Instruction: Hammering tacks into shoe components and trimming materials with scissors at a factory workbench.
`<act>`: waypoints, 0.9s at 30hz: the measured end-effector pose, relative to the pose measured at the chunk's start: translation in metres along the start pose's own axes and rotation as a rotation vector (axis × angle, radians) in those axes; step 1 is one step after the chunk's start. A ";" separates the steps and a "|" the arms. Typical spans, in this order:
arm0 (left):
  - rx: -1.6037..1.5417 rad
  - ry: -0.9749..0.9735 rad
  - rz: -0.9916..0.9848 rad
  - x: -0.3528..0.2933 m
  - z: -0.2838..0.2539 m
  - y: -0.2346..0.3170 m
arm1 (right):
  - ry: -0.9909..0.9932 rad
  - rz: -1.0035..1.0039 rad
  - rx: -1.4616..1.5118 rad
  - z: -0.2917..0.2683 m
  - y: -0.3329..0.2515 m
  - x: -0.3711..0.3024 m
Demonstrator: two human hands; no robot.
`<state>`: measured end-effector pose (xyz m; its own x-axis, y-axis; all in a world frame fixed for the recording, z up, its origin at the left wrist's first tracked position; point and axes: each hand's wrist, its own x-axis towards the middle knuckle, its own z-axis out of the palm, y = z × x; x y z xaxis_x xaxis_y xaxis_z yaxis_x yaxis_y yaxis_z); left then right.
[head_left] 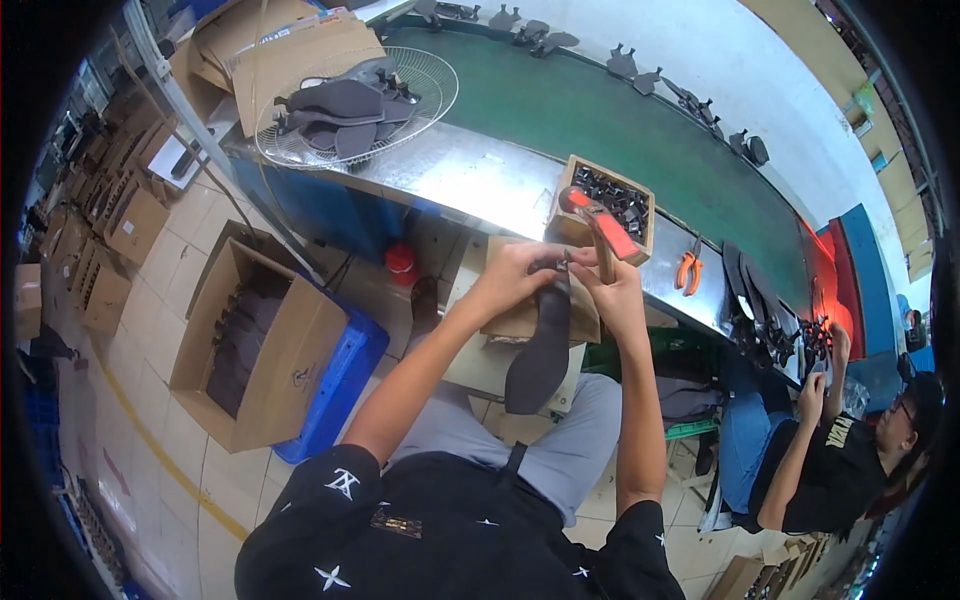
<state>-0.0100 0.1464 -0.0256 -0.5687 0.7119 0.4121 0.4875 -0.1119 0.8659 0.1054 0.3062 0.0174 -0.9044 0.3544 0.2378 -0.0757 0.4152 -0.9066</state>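
A dark grey shoe sole hangs at a slant over my lap, its broad end toward me. My left hand pinches its narrow upper end. Close beside it, my right hand is closed round the wooden handle of a hammer with a red head, which stands upright. My right fingertips reach the sole's upper end and seem to touch a small dark piece there, too small to make out. Below the hands, a brown cardboard-like pad lies on a pale stand.
A wooden box of small dark metal parts stands behind the hammer. Orange-handled pliers lie to its right. A wire basket and a cardboard box hold soles. More soles line the green belt. A co-worker sits at right.
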 end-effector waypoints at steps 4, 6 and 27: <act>0.032 -0.005 0.045 0.001 0.001 -0.003 | -0.023 -0.060 -0.083 -0.002 -0.003 0.000; -0.003 0.016 0.079 0.002 0.002 -0.002 | -0.041 -0.121 -0.141 -0.003 -0.005 0.003; -0.161 -0.098 -0.222 0.006 -0.004 -0.004 | 0.206 -0.307 -0.407 -0.008 -0.065 -0.088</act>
<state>-0.0177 0.1480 -0.0251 -0.5788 0.7942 0.1849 0.2424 -0.0489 0.9689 0.1931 0.2544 0.0578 -0.7622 0.3061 0.5704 -0.1169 0.8015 -0.5864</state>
